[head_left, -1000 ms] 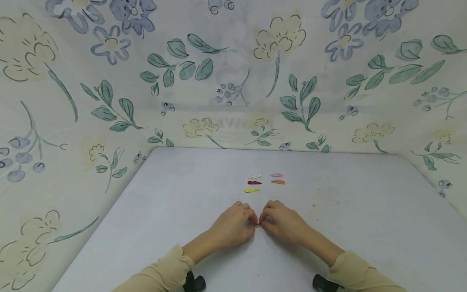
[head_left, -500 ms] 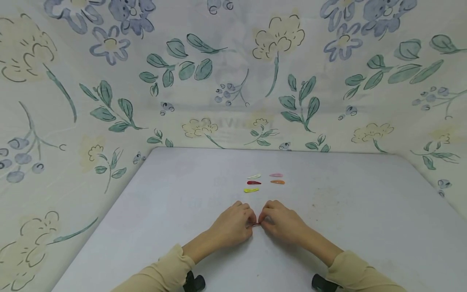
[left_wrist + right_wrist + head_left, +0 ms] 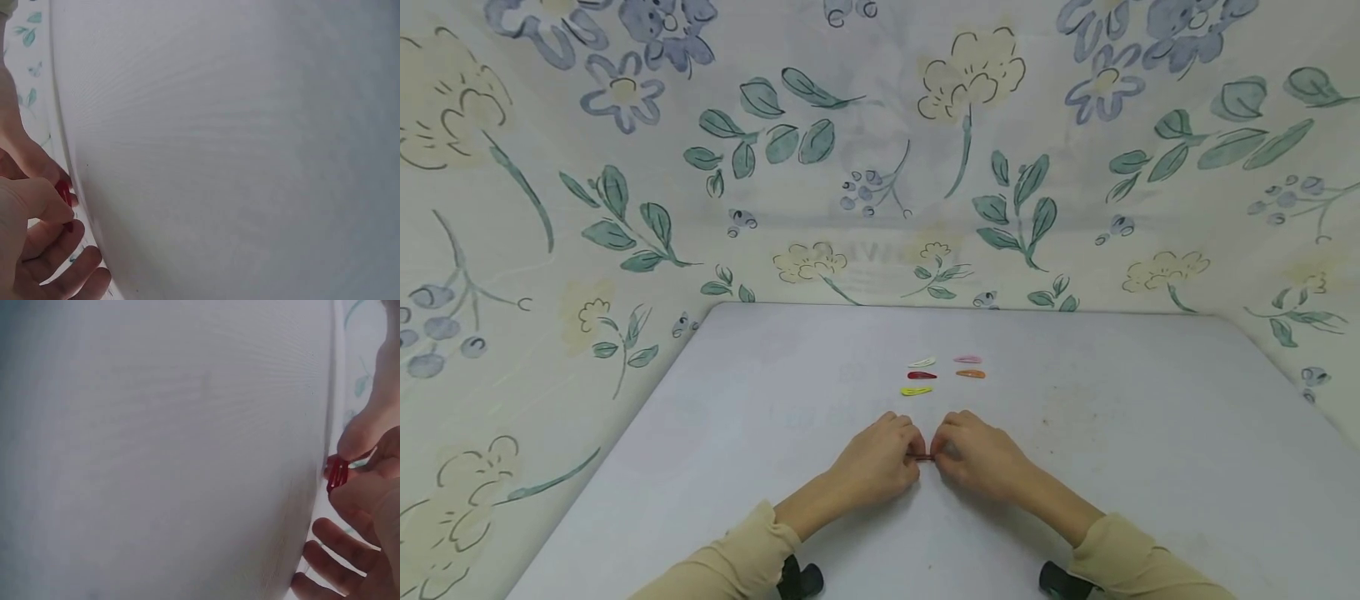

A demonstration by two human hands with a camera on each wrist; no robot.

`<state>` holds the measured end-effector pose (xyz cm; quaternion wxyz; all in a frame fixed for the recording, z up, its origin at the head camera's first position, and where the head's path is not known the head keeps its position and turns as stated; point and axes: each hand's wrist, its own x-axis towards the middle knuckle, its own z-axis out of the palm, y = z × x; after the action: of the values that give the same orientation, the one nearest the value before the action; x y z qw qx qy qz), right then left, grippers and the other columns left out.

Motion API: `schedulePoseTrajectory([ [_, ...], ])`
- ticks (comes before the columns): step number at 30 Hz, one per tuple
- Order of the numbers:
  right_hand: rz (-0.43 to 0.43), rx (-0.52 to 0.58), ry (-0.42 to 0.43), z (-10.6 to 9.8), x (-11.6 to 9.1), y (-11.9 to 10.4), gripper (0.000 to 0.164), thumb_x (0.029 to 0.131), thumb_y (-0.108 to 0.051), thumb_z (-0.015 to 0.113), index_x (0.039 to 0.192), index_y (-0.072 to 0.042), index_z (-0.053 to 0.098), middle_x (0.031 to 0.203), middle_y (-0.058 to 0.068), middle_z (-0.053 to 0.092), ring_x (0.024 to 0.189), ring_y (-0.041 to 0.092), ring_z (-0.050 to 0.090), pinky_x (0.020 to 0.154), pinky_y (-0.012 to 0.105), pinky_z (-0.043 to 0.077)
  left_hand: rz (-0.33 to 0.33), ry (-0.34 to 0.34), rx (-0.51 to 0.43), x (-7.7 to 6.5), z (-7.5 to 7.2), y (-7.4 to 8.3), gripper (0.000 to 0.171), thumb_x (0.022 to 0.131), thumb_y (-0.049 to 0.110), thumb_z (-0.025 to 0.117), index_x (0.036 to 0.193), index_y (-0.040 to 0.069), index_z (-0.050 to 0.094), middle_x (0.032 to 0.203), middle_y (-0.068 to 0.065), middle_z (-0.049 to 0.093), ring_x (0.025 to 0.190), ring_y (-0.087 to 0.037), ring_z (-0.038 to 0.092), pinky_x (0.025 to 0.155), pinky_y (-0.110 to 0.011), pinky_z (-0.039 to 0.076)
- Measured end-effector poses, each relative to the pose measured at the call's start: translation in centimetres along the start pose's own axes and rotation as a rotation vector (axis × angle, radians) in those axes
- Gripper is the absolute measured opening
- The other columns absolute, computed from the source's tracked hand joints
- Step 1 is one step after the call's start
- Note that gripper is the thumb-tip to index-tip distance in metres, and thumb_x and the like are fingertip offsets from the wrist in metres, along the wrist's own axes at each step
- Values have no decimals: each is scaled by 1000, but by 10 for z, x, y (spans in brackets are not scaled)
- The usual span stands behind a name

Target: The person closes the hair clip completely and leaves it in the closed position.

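Both hands meet over the near middle of the white table. My left hand (image 3: 882, 458) pinches one end of a red snap hair clip (image 3: 337, 474) between thumb and fingertips. At its other end my right hand (image 3: 977, 454) pinches the same clip. From the head, only a thin dark red strip of it shows between the hands. The left wrist view has the red clip (image 3: 64, 190) partly covered by fingers. Beyond the hands lie a yellow hair clip (image 3: 917, 391), a dark red one (image 3: 922, 376) and a white one (image 3: 922, 362).
Right of those clips lie an orange hair clip (image 3: 971, 374) and a pink one (image 3: 967, 360). A white table (image 3: 760, 400) spreads under everything, with small specks at the right. Floral cloth (image 3: 880, 167) rises behind its far edge and along the sides.
The red clip between the hands has turned from slanted to nearly level, and slightly more of it shows. Both hands have stayed almost in place. The clips on the table lie as before.
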<state>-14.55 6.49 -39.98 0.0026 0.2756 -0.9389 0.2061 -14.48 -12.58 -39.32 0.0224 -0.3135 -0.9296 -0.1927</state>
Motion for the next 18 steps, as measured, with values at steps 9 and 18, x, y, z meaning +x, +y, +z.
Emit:
schedulePoseTrajectory([
  [9,32,132,49,-5,-2,5,11,88,-9,69,92,-18,69,94,-9,60,93,13,59,84,37,51,-23,127,-68,3,-3,1,10,80,5,68,83,14,70,83,5,63,81,-11,53,69,-26,48],
  [18,3,254,280,-12,-4,11,13,90,-10,70,101,-16,67,99,-8,65,101,14,63,90,39,52,13,309,-141,16,-14,7,11,83,4,70,86,14,68,86,4,64,88,-13,62,75,-29,52],
])
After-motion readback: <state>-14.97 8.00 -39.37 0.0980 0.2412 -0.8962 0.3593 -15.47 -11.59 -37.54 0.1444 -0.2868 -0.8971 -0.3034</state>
